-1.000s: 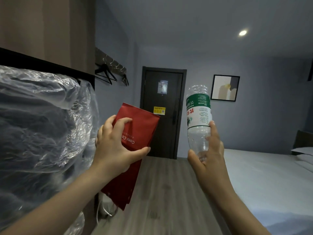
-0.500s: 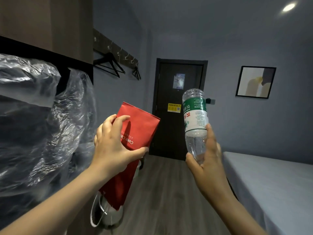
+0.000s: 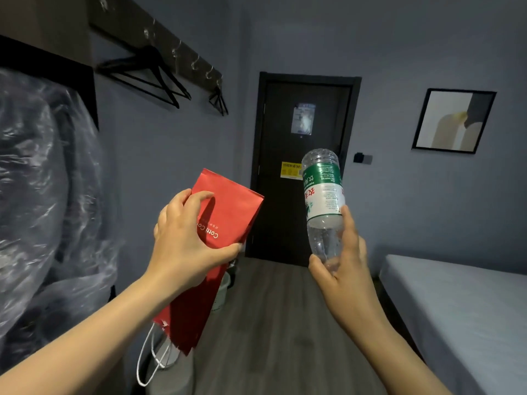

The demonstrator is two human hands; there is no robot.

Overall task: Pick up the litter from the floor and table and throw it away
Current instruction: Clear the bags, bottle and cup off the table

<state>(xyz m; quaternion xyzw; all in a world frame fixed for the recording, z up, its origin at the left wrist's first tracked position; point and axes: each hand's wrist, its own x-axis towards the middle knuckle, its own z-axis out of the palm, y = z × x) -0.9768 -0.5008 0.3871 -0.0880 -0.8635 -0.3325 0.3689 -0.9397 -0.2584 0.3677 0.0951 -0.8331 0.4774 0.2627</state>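
Plastic-wrapped bulk [image 3: 37, 209] fills the left side, bed [image 3: 462, 309] at right, wood floor [image 3: 279, 323] runs between them to the dark door [image 3: 285, 223]. Both litter items are already off the floor and surface, held in the air in front of the person.

The red paper bag [image 3: 231, 212] is folded flat. Its long axis runs diagonally, with the top corner up toward the door and the white cord handles [image 3: 148, 360] dangling at the low near end. The left hand [image 3: 185, 246] has its grip clenched round the bag's upper half, fingers over one edge and thumb on the other.

The clear bottle [image 3: 323, 195] stands near upright but inverted, base up, with the neck end buried in the right hand [image 3: 345, 269], whose grip wraps the lower body (cap not visible).

A pale bin-like container [image 3: 224, 292] sits on the floor by the left wall, half hidden behind the bag. It is probably the drop target, though that can't be confirmed. If so, it lies below and ahead of both grips, with the left hand nearer, so the bag likely goes in first, handles end down
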